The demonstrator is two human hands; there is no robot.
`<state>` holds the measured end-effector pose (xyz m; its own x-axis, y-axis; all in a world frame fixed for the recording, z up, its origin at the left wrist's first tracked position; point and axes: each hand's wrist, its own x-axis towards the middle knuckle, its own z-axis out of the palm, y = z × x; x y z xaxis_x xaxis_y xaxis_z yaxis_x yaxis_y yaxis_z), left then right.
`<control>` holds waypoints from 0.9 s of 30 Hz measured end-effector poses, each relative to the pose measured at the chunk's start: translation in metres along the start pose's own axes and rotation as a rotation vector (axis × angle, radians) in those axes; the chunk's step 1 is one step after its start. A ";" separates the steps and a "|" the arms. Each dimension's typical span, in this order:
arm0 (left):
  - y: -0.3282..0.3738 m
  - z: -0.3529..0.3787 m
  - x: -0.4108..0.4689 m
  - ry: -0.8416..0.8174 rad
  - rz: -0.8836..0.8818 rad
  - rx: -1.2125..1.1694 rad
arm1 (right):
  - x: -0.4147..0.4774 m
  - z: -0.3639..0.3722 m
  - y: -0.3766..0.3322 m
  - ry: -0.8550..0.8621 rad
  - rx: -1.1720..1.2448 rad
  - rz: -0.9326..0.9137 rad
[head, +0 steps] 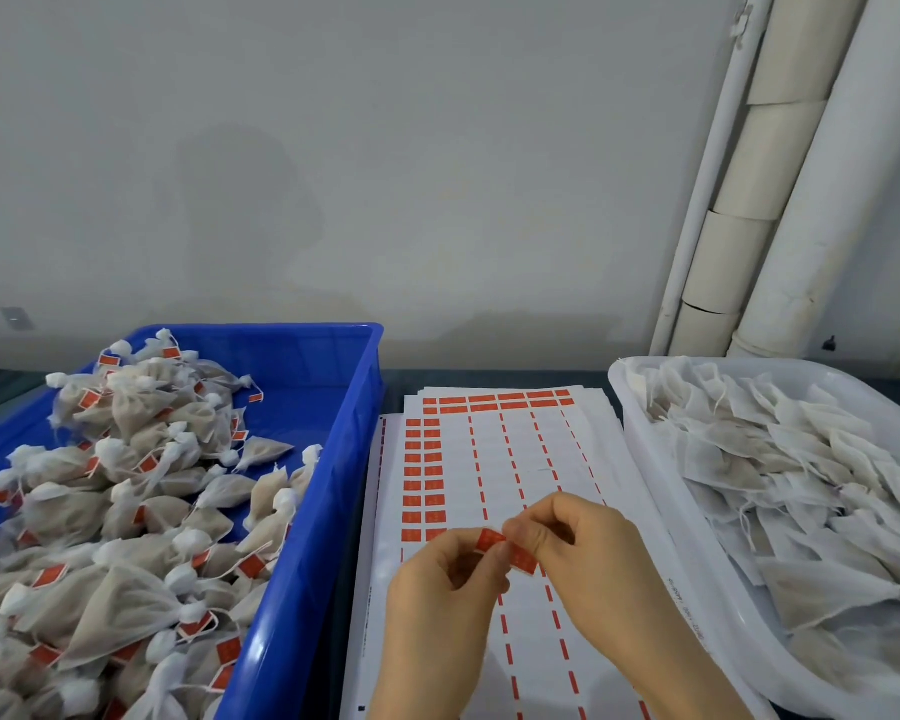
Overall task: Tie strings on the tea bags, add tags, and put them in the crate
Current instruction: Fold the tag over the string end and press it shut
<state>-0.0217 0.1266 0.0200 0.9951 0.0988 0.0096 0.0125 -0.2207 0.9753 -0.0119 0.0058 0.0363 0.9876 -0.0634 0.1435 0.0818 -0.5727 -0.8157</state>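
Red paper tag (pixel 491 540) is held low in the view, at 6 o'clock, and is pinched from both sides: its left end by the left grip (pixel 437 579), its right end by the right grip (pixel 588 543). A tag sheet (pixel 494 459) is laid beneath it on the counter (pixel 396 379). At 9 o'clock tied tea bags (pixel 141 511) are heaped in the blue crate (pixel 328 459). At 3 o'clock untied tea bags (pixel 775 459) are held in a white tub (pixel 645 459).

Blue crate (pixel 302 371), left of sticker sheet (pixel 520 449): cut by left and bottom edges. White tub (pixel 640 433), right of sheet: cut by right and bottom edges. Tag (pixel 491 540) over sheet: print unreadable.
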 end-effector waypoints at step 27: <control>-0.015 0.013 -0.007 0.263 0.205 -0.107 | 0.001 0.009 -0.003 0.062 0.011 0.131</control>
<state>-0.0280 0.1163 0.0023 0.9162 0.3124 0.2511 -0.2096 -0.1606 0.9645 -0.0100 0.0148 0.0341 0.9798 -0.1874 0.0695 -0.0454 -0.5472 -0.8358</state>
